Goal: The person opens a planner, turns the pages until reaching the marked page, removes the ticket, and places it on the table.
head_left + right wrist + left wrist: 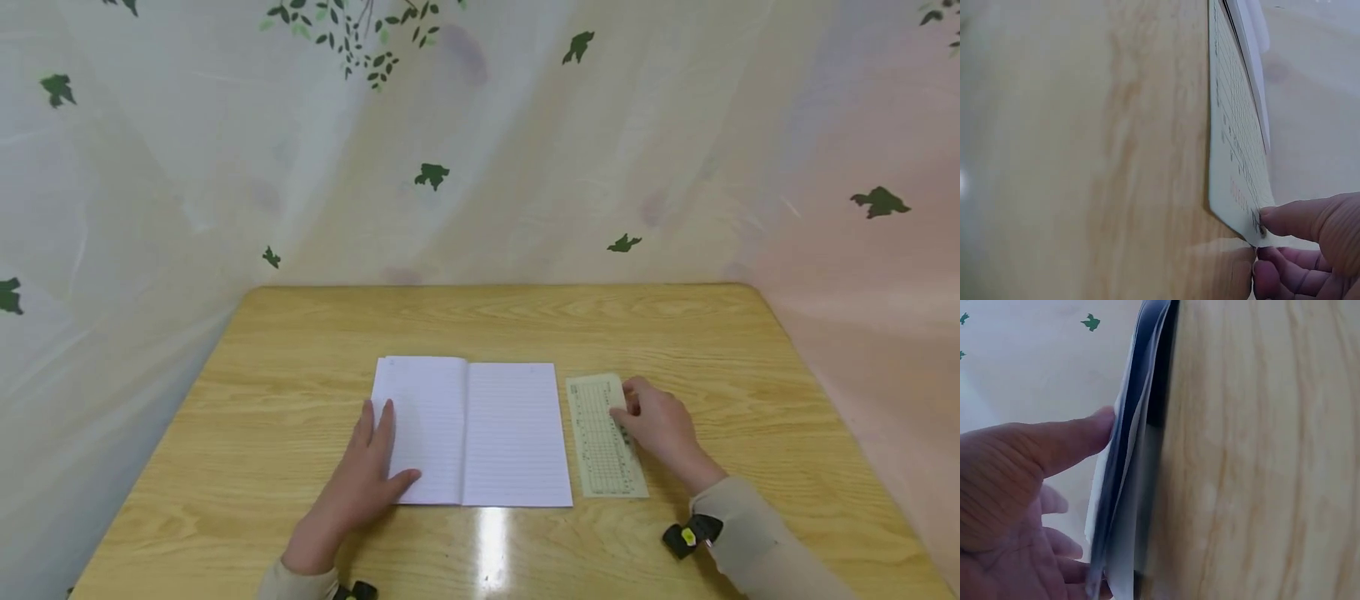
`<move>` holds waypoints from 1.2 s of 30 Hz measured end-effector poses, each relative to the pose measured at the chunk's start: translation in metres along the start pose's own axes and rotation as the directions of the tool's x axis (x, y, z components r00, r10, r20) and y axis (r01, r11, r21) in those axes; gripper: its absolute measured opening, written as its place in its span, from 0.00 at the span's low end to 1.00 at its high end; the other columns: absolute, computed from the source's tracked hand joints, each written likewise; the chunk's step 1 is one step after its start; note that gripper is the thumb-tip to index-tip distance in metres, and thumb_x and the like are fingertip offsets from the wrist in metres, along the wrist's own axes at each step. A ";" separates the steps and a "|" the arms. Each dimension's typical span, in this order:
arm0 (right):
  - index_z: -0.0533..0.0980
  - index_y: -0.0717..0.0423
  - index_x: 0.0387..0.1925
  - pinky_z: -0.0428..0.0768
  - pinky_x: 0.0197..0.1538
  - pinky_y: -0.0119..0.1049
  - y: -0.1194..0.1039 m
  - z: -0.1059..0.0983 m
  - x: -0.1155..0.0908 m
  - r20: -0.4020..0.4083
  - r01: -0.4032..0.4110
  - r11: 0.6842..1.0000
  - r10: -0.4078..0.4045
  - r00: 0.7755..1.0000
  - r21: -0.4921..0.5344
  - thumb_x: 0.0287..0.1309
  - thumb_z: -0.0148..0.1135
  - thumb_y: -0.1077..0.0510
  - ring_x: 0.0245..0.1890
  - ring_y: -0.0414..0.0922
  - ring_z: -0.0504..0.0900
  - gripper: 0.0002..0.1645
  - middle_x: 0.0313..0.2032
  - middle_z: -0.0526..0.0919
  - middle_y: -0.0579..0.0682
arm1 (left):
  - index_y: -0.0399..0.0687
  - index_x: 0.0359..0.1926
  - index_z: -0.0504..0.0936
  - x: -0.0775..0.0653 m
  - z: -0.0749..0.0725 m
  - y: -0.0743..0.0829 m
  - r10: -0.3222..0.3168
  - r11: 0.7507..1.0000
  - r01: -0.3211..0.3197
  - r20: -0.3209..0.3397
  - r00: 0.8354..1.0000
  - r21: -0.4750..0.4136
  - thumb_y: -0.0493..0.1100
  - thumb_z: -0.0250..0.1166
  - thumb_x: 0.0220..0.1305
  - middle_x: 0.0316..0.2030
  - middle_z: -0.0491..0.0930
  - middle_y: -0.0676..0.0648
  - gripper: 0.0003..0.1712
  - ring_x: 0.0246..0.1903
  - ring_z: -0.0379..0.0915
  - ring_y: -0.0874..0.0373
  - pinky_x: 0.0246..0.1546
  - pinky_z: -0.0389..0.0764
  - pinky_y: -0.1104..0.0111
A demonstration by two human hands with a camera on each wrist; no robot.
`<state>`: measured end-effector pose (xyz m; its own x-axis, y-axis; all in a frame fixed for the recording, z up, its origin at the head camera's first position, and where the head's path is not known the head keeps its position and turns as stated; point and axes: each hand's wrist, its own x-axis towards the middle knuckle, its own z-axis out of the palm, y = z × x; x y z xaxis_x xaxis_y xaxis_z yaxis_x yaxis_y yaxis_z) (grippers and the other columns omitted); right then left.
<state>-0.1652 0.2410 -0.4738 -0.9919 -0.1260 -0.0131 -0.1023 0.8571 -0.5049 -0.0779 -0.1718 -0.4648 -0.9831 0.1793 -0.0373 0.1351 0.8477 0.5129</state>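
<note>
An open lined notebook (517, 433) lies on the table, its two blank ruled pages facing up. My left hand (362, 479) rests at the outer edge of the left page, fingers straight and spread, thumb on the paper near the lower corner. In the left wrist view the thumb touches the notebook's (1129, 431) edge, where its pages fan apart slightly. Right of the notebook lies a pale green paper slip (600, 442) printed with a grid. My right hand (660, 425) pinches the slip's right edge between thumb and fingers, as the right wrist view also shows (1310, 244).
A wooden table (300, 325) with rounded far corners bears both papers. Behind it and along the sides hangs a pale curtain (510, 217) with green bird and leaf prints. Light glares off the table below the notebook.
</note>
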 end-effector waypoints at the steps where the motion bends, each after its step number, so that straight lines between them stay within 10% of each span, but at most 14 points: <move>1: 0.72 0.67 0.53 0.67 0.24 0.35 0.000 0.000 0.000 -0.004 -0.004 1.000 0.004 1.000 -0.012 0.58 0.68 0.56 0.21 0.43 0.70 0.26 0.23 0.76 0.47 | 0.31 0.74 0.45 0.000 -0.001 0.000 -0.004 1.000 0.004 -0.027 1.000 -0.021 0.49 0.70 0.60 0.71 0.37 0.22 0.56 0.69 0.41 0.26 0.65 0.54 0.39; 14: 0.66 0.70 0.60 0.67 0.21 0.35 -0.007 -0.012 -0.012 -0.057 -0.040 0.999 0.040 0.998 0.007 0.63 0.62 0.52 0.20 0.43 0.71 0.32 0.28 0.79 0.52 | 0.30 0.74 0.46 0.013 -0.015 0.006 -0.111 0.968 0.057 -0.216 0.970 -0.243 0.41 0.66 0.63 0.72 0.51 0.30 0.49 0.71 0.48 0.36 0.69 0.53 0.45; 29: 0.70 0.66 0.59 0.70 0.23 0.34 -0.013 -0.017 -0.019 -0.091 0.012 0.998 -0.007 0.996 0.060 0.64 0.61 0.52 0.25 0.43 0.77 0.28 0.35 0.83 0.55 | 0.37 0.76 0.44 0.012 -0.032 0.050 0.013 0.982 -0.066 -0.286 0.958 -0.176 0.25 0.68 0.52 0.75 0.44 0.34 0.57 0.73 0.40 0.41 0.70 0.50 0.47; 36: 0.72 0.66 0.57 0.74 0.25 0.37 -0.015 -0.017 -0.021 -0.070 0.023 0.997 -0.018 0.997 0.072 0.64 0.62 0.53 0.28 0.46 0.81 0.26 0.37 0.84 0.57 | 0.45 0.77 0.33 0.009 -0.028 0.079 0.049 0.947 -0.136 -0.286 0.957 -0.291 0.24 0.66 0.52 0.76 0.42 0.39 0.63 0.71 0.50 0.42 0.65 0.62 0.50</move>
<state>-0.1445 0.2395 -0.4512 -0.9928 -0.1060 0.0566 -0.1194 0.8157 -0.5660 -0.0799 -0.1172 -0.4008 -0.9695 0.0701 0.2349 0.2252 0.6332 0.7405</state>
